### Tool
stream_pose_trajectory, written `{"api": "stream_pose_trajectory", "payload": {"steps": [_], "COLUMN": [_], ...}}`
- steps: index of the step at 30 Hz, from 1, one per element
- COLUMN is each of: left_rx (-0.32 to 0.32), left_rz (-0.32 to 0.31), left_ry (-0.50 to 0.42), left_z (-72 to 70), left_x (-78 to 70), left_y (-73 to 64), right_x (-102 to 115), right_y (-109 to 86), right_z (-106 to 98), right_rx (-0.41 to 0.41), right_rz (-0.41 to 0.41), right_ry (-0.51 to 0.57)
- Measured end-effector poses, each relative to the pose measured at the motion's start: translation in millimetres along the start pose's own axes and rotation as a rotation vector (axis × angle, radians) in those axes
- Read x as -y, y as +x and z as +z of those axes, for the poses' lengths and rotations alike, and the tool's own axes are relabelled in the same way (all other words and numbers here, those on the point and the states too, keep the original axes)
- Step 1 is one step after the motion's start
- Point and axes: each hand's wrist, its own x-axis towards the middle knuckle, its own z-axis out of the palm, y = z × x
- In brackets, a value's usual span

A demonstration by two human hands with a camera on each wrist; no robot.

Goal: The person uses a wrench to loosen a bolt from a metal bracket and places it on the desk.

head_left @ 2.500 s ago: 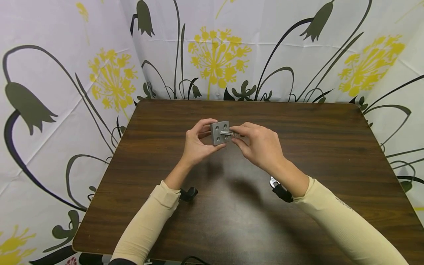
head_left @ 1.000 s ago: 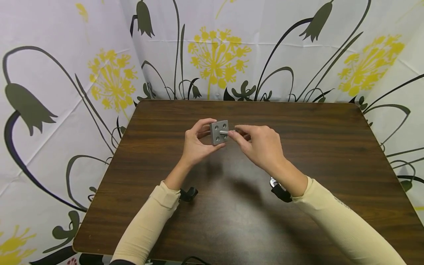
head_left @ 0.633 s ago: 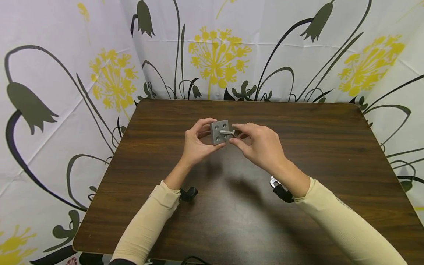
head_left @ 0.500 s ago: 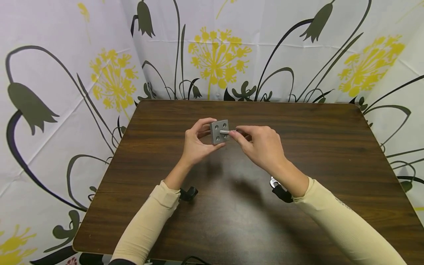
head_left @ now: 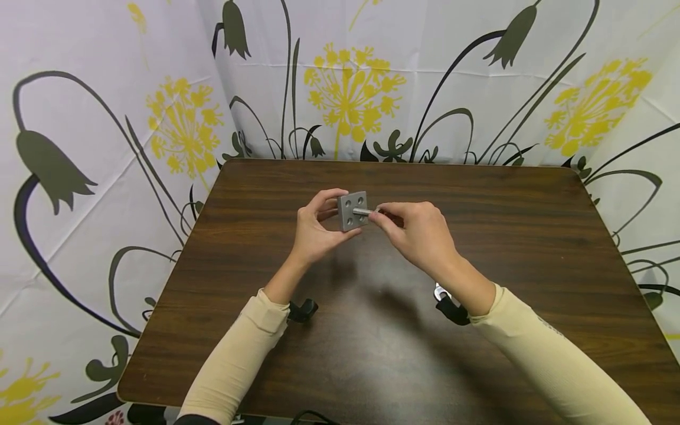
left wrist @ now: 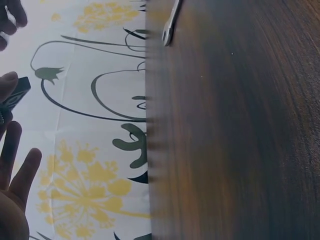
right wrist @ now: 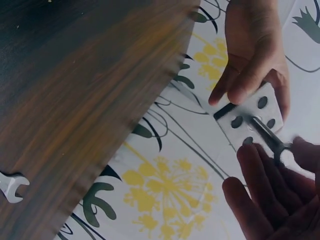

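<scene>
My left hand (head_left: 314, 235) holds up a small square grey metal plate (head_left: 344, 225) by its edges, thumb below and fingers above. The plate has a hole near each corner. From its middle a silver bolt (head_left: 362, 212) sticks out toward the right. My right hand (head_left: 422, 231) pinches the bolt's outer end between thumb and forefinger, which partly hide the head in the head view. The right wrist view shows the bolt (right wrist: 268, 136) standing out from the plate (right wrist: 273, 110), with the other right fingers spread beside it.
An open-ended wrench (right wrist: 14, 187) lies on the dark wood table (head_left: 255, 200), partly hidden behind the right wrist in the head view. Black camera mounts (head_left: 303, 311) sit at both wrists. A flowered white curtain (head_left: 457, 53) hangs behind the table.
The right thumb and finger let go of the bolt, spread apart to bare its head, then pinched it again. The left hand and plate have hardly moved.
</scene>
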Motion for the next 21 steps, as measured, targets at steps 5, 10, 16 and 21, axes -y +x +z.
{"api": "stream_pose_trajectory", "payload": {"steps": [5, 10, 16, 21], "left_rx": [0.001, -0.009, -0.008, -0.011], "left_rz": [-0.006, -0.005, -0.006, -0.001], "left_ry": [-0.001, -0.001, -0.009, -0.013], "left_z": [-0.1, -0.2, -0.6, -0.9], "left_x": [1.4, 2.1, 3.1, 3.6], "left_y": [-1.9, -1.8, -2.7, -2.1], "right_x": [-0.1, 0.8, -0.8, 0.3], "right_y": [-1.2, 0.3, -0.8, 0.8], "right_z": [-0.1, 2.7, 3.8, 4.3], "right_rx": [0.02, -0.01, 0.008, -0.026], "right_rz": [-0.041, 0.067, -0.026, -0.026], "right_ry": [-0.008, -0.014, 0.003, 0.03]}}
